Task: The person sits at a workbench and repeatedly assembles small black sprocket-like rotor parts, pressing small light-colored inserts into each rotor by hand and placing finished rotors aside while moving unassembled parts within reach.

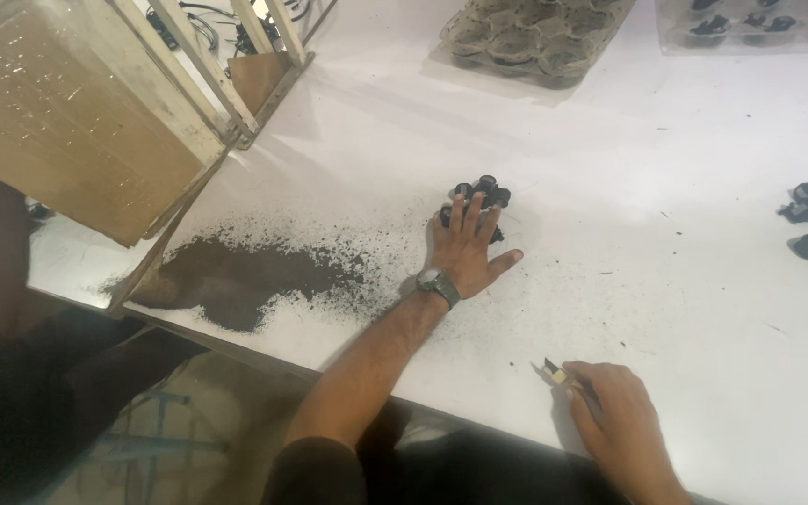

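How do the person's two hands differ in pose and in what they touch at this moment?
The left hand reaches far out, palm down and fingers spread, over a cluster of small black parts; the right hand stays near the table's front edge. The left wears a wristwatch; the right shows none. The right pinches a small yellowish piece at its fingertips. Both rest on the white table.

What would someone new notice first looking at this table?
Probably the dark heap of soil spilled near the white table's left edge. Just right of it, the left hand lies flat, fingers on a cluster of small black pots. Near the front edge, the right hand grips a small yellowish tool.
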`<state>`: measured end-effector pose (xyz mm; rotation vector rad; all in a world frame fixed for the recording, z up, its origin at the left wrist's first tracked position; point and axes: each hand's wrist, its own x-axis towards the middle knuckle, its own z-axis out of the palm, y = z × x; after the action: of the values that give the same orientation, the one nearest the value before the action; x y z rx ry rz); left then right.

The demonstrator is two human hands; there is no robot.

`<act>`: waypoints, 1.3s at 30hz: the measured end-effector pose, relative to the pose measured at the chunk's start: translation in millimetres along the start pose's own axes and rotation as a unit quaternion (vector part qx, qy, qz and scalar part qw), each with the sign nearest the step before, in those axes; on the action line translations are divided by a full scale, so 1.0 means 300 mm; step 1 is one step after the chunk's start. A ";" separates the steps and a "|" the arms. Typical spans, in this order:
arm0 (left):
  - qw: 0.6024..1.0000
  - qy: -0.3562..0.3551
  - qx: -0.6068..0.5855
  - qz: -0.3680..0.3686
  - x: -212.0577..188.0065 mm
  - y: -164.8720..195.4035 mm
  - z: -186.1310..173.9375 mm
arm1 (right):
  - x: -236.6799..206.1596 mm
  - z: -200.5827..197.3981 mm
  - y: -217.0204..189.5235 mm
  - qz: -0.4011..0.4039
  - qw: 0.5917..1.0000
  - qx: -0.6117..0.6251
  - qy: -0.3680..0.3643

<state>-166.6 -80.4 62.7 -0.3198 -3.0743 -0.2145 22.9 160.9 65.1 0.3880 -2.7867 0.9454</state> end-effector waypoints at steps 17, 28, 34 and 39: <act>0.964 0.168 -0.197 -0.061 -0.068 -0.031 0.012 | -0.048 -0.062 0.069 -0.010 0.994 0.069 0.081; 0.914 -0.061 -0.401 0.023 -0.460 0.113 -0.054 | -0.014 -0.020 0.045 -0.044 0.996 -0.012 0.075; 0.932 -0.053 -0.352 0.071 -0.447 0.095 -0.062 | 0.010 0.012 -0.011 -0.024 0.994 -0.077 0.074; 0.918 -0.054 -0.388 0.056 -0.453 0.101 -0.061 | 0.014 0.020 -0.028 -0.040 0.991 -0.115 0.062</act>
<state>-27.0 -81.0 76.9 -0.5347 -2.8932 -1.4523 21.0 149.9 66.3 0.3890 -2.7046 0.6006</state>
